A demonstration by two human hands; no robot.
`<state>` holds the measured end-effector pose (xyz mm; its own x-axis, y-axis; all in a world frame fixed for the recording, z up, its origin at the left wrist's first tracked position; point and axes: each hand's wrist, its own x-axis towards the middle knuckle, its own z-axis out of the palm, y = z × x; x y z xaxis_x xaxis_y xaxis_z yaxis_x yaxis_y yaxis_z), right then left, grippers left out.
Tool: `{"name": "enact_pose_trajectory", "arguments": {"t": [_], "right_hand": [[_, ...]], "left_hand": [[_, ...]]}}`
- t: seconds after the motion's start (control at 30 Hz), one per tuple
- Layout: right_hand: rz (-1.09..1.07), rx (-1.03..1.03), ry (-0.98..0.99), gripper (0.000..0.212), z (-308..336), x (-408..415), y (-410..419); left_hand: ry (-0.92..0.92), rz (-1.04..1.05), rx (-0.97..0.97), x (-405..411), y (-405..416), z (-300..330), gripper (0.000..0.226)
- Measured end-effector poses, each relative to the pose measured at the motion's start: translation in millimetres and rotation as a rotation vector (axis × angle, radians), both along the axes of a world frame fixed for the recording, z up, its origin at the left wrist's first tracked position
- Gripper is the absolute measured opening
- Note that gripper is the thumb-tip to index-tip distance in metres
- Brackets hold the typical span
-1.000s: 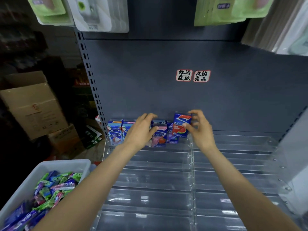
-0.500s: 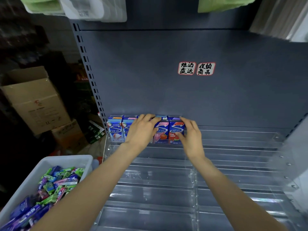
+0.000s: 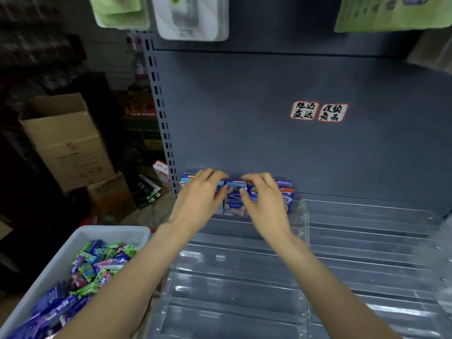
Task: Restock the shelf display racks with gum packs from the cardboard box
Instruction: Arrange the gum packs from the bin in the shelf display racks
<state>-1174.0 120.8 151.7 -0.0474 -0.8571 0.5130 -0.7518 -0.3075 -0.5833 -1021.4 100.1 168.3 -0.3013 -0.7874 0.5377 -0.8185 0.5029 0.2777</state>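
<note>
A row of blue gum packs (image 3: 233, 199) stands on the top tier of the clear acrylic rack (image 3: 367, 216), against the grey back panel. My left hand (image 3: 199, 199) rests on the left packs, its fingers lying over their tops. My right hand (image 3: 265, 204) covers the packs further right, fingers curled over one pack's top and thumb on its front. One more blue pack (image 3: 288, 195) shows just right of that hand. A white bin (image 3: 110, 231) at the lower left holds several loose green, purple and blue gum packs (image 3: 95, 267).
The rack's lower tiers (image 3: 244, 289) step down toward me. Cardboard boxes (image 3: 66, 143) are stacked on the floor to the left, beyond the bin. Blister-packed goods (image 3: 193, 18) hang above the shelf. Two handwritten labels (image 3: 318, 111) are stuck on the back panel.
My right hand set its blue pack into the right end of the row, then shifted onto the packs. My left hand stayed on the left packs. The view swung left.
</note>
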Motion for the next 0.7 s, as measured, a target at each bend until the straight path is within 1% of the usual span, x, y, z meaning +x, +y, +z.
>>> {"name": "enact_pose_trajectory", "arguments": {"t": [0.13, 0.2, 0.33, 0.4, 0.5, 0.6, 0.7], "right_hand": [[0.146, 0.056, -0.015, 0.023, -0.3, 71.0, -4.3], [0.200, 0.088, 0.012, 0.024, -7.3, 111.8, -6.0], [0.328, 0.233, 0.082, 0.022, -38.9, 199.3, -13.6], [0.349, 0.337, 0.108, 0.021, -62.3, 241.5, -20.6], [0.343, 0.507, 0.105, 0.021, -104.4, 295.3, -33.3], [0.320, 0.655, 0.176, 0.029, -151.4, 333.5, -46.7], [0.299, 0.787, 0.250, 0.041, -193.4, 358.5, -56.9]], "left_hand": [[0.098, 0.073, 0.024, 70.5, 5.8, -7.5, 0.019], [0.089, 0.123, 0.070, 114.2, 6.3, -18.3, 0.018], [0.025, 0.233, 0.313, 210.3, -1.4, -59.4, 0.022], [0.032, 0.258, 0.444, 256.0, -6.2, -84.5, 0.019], [0.031, 0.267, 0.628, 314.5, -13.0, -122.7, 0.020], [-0.010, 0.263, 0.764, 361.8, -21.7, -163.7, 0.018], [-0.020, 0.246, 0.832, 390.4, -28.4, -201.0, 0.024]]}}
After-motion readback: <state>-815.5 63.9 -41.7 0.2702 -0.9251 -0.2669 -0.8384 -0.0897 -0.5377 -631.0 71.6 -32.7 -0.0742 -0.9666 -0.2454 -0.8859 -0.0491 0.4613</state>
